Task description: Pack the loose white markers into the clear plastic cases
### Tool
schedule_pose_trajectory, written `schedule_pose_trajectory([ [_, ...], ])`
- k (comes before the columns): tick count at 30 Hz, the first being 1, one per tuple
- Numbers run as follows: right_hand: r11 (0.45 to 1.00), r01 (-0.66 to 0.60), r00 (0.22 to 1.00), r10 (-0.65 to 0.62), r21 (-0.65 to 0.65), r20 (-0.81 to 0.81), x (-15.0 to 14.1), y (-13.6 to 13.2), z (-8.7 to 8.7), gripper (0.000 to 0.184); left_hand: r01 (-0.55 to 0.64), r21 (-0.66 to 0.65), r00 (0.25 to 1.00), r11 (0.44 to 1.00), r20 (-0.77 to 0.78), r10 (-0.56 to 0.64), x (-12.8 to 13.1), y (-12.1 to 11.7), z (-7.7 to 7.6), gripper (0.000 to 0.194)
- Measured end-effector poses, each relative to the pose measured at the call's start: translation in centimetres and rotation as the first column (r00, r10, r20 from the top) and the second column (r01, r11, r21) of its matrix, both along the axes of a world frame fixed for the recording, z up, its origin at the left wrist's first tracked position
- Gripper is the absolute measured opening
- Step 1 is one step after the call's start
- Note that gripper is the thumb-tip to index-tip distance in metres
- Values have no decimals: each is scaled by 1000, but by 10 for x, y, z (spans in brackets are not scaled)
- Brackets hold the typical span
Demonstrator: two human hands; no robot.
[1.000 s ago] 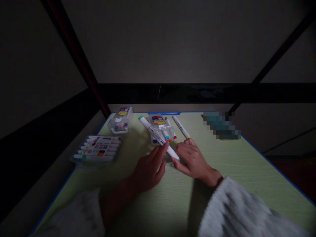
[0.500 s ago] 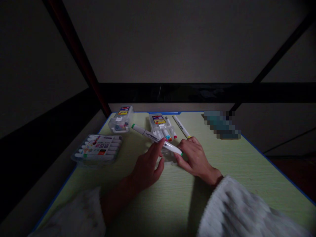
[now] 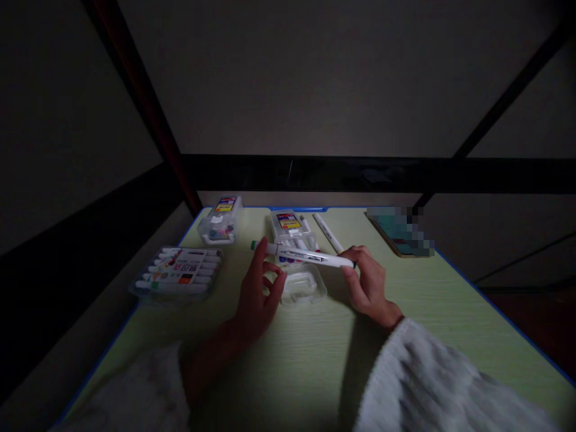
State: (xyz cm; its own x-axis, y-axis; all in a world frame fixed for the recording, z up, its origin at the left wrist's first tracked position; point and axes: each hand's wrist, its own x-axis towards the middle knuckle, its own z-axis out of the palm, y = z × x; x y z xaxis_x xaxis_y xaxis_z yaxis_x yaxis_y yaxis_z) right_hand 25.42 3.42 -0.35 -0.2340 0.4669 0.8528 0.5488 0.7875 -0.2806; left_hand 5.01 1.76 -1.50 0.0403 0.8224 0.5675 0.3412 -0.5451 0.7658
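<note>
A white marker [image 3: 301, 255] with green ends is held nearly level over the table. My right hand [image 3: 366, 282] pinches its right end between thumb and fingers. My left hand [image 3: 261, 294] is at the other end, its index finger up against the marker near the green tip. The left thumb and other fingers are loosely bent and do not wrap round it. Below the marker lies a small clear plastic lid or tray [image 3: 303, 285]. Just behind, a clear case [image 3: 288, 221] holds several markers, their coloured ends partly hidden by the held one.
Another white marker [image 3: 327, 231] lies right of the case, its near end by my right hand. At the left are a clear handled case [image 3: 220, 225] and a flat pack of markers [image 3: 177, 270]. A blurred teal flat object [image 3: 400, 231] rests by the table's right edge.
The marker has swung closer to level and moved right with my right hand. My left hand has shifted left, its index finger now near the green tip. More of the clear tray shows.
</note>
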Motion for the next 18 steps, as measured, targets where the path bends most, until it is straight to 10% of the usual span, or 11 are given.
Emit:
schedule_pose_trajectory([
  [18, 984, 1, 973, -42, -178, -228, 0, 1, -3, 11, 120, -249, 900, 961, 437, 1, 2, 9, 19, 31],
])
